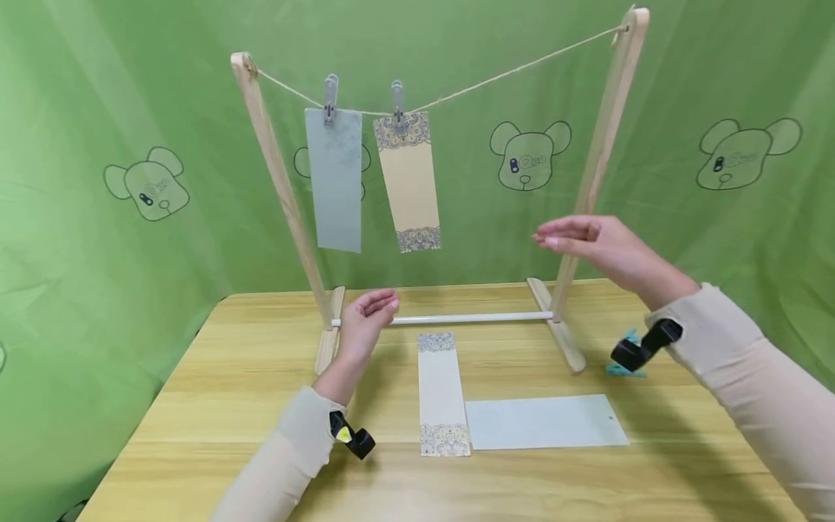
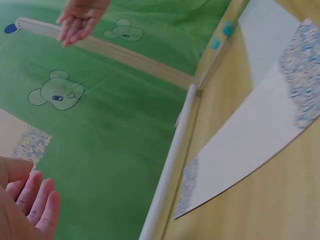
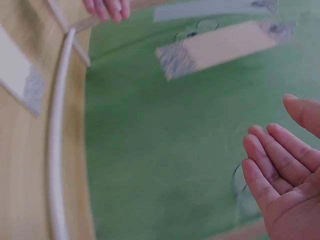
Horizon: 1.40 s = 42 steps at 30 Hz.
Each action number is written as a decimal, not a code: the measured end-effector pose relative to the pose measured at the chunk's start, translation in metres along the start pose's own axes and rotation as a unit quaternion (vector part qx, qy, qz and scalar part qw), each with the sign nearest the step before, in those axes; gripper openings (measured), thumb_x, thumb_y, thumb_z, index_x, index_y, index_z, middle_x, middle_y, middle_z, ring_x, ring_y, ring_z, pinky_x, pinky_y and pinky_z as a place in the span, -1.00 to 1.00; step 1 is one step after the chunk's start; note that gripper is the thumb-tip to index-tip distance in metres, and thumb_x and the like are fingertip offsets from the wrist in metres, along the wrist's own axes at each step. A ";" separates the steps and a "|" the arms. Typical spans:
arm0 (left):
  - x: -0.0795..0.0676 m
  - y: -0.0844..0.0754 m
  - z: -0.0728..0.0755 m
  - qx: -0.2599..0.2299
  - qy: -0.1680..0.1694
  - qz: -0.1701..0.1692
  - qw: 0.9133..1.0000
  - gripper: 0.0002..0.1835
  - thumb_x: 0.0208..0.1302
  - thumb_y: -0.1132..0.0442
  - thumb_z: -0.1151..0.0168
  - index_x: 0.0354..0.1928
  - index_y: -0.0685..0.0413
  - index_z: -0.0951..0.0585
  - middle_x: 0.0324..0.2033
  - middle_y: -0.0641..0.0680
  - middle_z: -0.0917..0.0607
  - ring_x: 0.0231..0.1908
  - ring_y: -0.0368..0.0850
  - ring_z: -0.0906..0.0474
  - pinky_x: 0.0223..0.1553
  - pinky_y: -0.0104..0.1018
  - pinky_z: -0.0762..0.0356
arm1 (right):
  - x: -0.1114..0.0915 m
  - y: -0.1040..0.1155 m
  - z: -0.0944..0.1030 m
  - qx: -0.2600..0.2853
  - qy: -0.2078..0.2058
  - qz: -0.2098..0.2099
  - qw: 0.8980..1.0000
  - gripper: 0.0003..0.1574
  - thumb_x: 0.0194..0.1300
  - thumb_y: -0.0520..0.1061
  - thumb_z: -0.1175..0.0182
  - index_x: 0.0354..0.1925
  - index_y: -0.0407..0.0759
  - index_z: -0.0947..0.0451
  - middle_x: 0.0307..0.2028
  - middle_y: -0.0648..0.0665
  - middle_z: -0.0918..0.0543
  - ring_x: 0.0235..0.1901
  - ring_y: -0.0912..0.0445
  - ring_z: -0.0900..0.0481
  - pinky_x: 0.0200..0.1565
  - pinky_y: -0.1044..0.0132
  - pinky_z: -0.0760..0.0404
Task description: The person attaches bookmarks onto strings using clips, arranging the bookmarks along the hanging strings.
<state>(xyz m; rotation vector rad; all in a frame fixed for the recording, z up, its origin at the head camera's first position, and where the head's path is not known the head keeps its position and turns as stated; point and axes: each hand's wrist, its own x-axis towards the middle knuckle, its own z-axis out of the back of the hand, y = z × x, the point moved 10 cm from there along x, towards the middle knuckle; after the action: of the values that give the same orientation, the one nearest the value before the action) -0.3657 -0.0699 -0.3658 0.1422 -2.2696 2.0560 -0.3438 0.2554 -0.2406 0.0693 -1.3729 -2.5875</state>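
Observation:
A light blue card (image 1: 338, 181) and a cream card with patterned ends (image 1: 412, 185) hang side by side from a string, each under a grey clothespin (image 1: 397, 101). My left hand (image 1: 365, 322) is in the air below them, by the foot of the left post, fingers loosely bent and holding nothing. On the other side my right hand (image 1: 590, 243) hovers in front of the right post, its fingers nearly straight and its palm bare in the right wrist view. Below, a white card with patterned ends (image 1: 442, 395) lies on the table beside a pale blue card (image 1: 544, 423).
The wooden frame's left post (image 1: 280, 174) and right post (image 1: 603, 138) carry the string (image 1: 522, 69). A white rod (image 1: 470, 317) joins their feet. Teal clothespins (image 1: 625, 370) lie on the table at right. A green curtain (image 1: 457, 217) hangs behind.

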 end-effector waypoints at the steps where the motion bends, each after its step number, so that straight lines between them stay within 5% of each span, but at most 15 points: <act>1: -0.002 0.002 -0.001 0.001 0.003 0.000 1.000 -0.67 0.16 0.44 -0.25 0.00 0.35 -0.55 -0.09 0.26 -0.66 -0.21 -0.22 -0.62 -0.16 -0.45 -0.60 | -0.003 -0.008 0.000 0.000 -0.001 -0.002 1.000 -0.33 0.31 0.15 -0.14 0.24 -0.16 -0.34 0.12 0.01 -0.57 -0.04 0.38 -0.51 0.31 -0.16 -0.15; 7: -0.016 0.014 -0.010 0.002 0.022 0.007 1.000 -0.62 0.14 0.47 -0.25 0.04 0.38 -0.52 -0.04 0.28 -0.63 -0.16 -0.17 -0.61 -0.08 -0.42 -0.58 | -0.026 -0.048 0.003 -0.019 -0.016 -0.010 1.000 -0.36 0.34 0.14 -0.10 0.23 -0.20 -0.36 0.05 0.09 -0.61 -0.07 0.45 -0.50 0.26 -0.17 -0.23; 12: -0.028 0.027 -0.016 0.016 0.035 0.020 0.999 -0.58 0.13 0.46 -0.26 0.07 0.35 -0.50 0.00 0.29 -0.61 -0.15 -0.13 -0.59 -0.03 -0.40 -0.57 | -0.046 -0.073 0.004 -0.053 -0.028 -0.012 0.998 -0.41 0.38 0.13 -0.05 0.22 -0.17 -0.38 0.01 0.16 -0.62 -0.08 0.46 -0.51 0.12 0.32 -0.46; 16: -0.039 0.040 -0.021 0.032 0.046 0.036 0.998 -0.57 0.14 0.43 -0.26 0.09 0.33 -0.49 0.01 0.28 -0.59 -0.11 -0.07 -0.58 -0.01 -0.39 -0.55 | -0.061 -0.088 0.003 -0.052 -0.032 -0.004 0.998 -0.42 0.39 0.09 -0.05 0.21 -0.25 -0.38 -0.05 0.28 -0.61 -0.11 0.50 -0.50 -0.13 0.64 -0.44; 26: -0.065 0.063 -0.041 0.090 0.113 0.079 0.986 -0.36 0.12 0.38 -0.30 0.25 0.38 -0.31 0.18 0.34 -0.43 0.11 0.22 -0.40 0.09 -0.14 -0.50 | -0.093 -0.127 0.005 -0.007 -0.071 0.003 0.997 -0.48 0.40 -0.03 -0.06 0.19 -0.31 -0.37 -0.07 0.30 -0.62 -0.11 0.47 -0.54 -0.13 0.71 -0.42; 36: -0.077 0.082 -0.043 0.134 0.101 0.082 0.982 -0.26 0.07 0.35 -0.36 0.27 0.42 -0.26 0.21 0.34 -0.39 0.15 0.24 -0.34 0.18 0.00 -0.39 | -0.120 -0.171 0.009 0.046 -0.088 -0.018 0.995 -0.57 0.39 -0.13 -0.07 0.18 -0.23 -0.40 -0.08 0.35 -0.61 -0.12 0.51 -0.53 -0.12 0.75 -0.41; 42: -0.083 0.079 -0.045 0.146 0.083 0.072 0.983 -0.18 0.05 0.36 -0.37 0.31 0.46 -0.18 0.25 0.41 -0.29 0.25 0.31 -0.21 0.29 0.06 -0.23 | -0.125 -0.198 0.019 0.044 -0.112 -0.058 0.991 -0.52 0.36 -0.06 -0.12 0.21 -0.13 -0.40 -0.10 0.43 -0.58 -0.15 0.59 -0.48 -0.19 0.75 -0.40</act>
<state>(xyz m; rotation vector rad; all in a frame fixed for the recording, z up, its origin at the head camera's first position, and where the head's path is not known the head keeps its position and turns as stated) -0.2925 -0.0160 -0.4494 -0.1764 -1.9246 2.3656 -0.2564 0.4044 -0.4001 -0.1368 -1.6048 -2.6965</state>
